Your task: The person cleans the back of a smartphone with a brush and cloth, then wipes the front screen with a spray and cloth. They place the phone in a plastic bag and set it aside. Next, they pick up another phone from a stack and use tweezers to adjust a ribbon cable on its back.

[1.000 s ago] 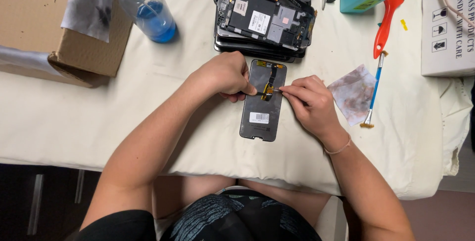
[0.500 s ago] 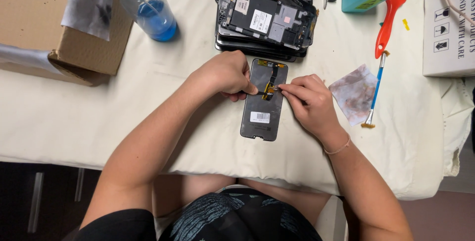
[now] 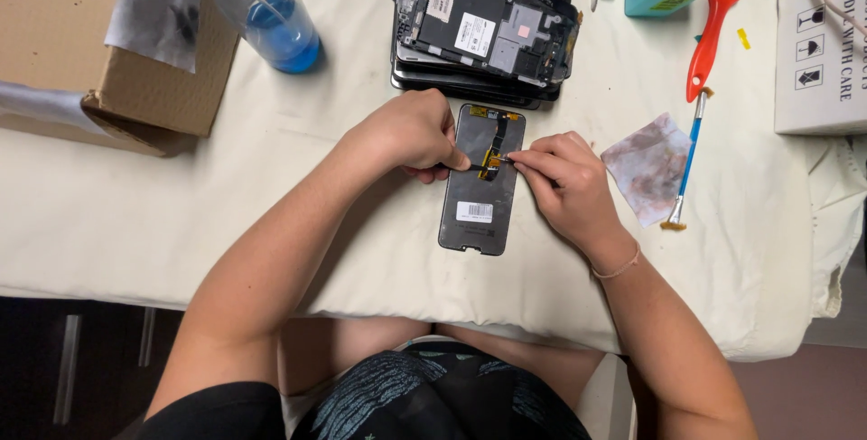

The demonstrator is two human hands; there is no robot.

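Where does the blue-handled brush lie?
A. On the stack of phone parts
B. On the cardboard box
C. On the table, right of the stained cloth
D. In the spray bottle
C: the brush lies flat on the table, along the right edge of the cloth, below the red-handled tool.

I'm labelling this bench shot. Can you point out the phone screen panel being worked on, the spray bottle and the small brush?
phone screen panel (image 3: 476, 214): head view, lower back face.
spray bottle (image 3: 282, 35): head view, blue liquid part.
small brush (image 3: 688, 158): head view, blue handle.
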